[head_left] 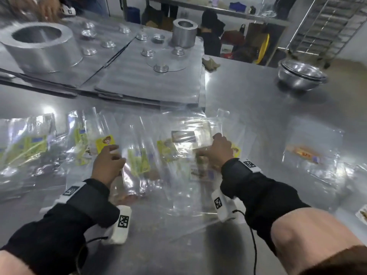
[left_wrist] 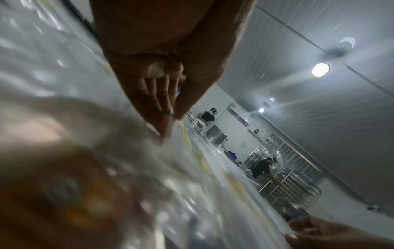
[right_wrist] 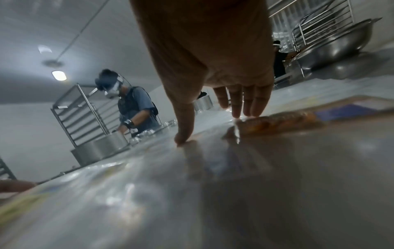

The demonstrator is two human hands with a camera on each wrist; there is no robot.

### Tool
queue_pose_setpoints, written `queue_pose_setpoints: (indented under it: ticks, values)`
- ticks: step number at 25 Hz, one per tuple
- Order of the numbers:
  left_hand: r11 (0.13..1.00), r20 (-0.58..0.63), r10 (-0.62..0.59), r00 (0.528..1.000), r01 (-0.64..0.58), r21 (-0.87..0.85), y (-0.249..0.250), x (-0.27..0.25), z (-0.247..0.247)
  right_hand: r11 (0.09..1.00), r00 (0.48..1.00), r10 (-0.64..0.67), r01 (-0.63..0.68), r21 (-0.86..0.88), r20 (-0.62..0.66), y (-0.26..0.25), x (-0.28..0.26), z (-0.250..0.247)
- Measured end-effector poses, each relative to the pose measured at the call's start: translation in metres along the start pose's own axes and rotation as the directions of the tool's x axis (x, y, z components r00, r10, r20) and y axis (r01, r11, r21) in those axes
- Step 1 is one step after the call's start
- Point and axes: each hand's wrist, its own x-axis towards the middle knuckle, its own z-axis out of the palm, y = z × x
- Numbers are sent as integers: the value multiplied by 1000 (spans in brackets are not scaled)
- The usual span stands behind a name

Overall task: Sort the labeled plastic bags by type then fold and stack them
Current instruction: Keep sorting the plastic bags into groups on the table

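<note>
Several clear plastic bags with yellow-green labels lie overlapping on the steel table. My left hand is at the pile's left side; in the left wrist view my left hand pinches a film edge between thumb and fingers. My right hand rests on a bag with a brown-orange label. In the right wrist view my right hand has straight fingers, their tips and the thumb pressing down beside that label. More green-labelled bags lie at the left. One orange-labelled bag lies apart at the right.
Flat metal trays with small tins lie behind the bags, with a large metal ring and a smaller cylinder on them. Stacked steel bowls stand far right. Another person's hand works at the far left; a rack stands behind.
</note>
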Motion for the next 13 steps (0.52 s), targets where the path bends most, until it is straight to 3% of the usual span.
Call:
queue_pose_setpoints:
  ticks: [2,3,6,7,10,13]
  values:
    - [983,-13,18,1000,-15,182,0,5,-10,989,999,-14,20,-147,43,4,6,12]
    - [954,-29,75,997,-64,293,3,6,-10,990,997,-59,66,-125,55,4,7,16]
    - [856,44,287,957,-277,436,19,-4,11,940,993,-106,84,332,50,8,6,10]
    - [838,130,303,944,-329,436,24,-10,24,927,994,-106,94,364,13,13,5,5]
    - [759,383,227,895,-410,506,33,-20,71,999,999,-31,30,-20,-25,35,-2,-9]
    - [713,500,154,852,-446,541,32,-18,103,992,992,-7,23,-122,127,49,-10,-1]
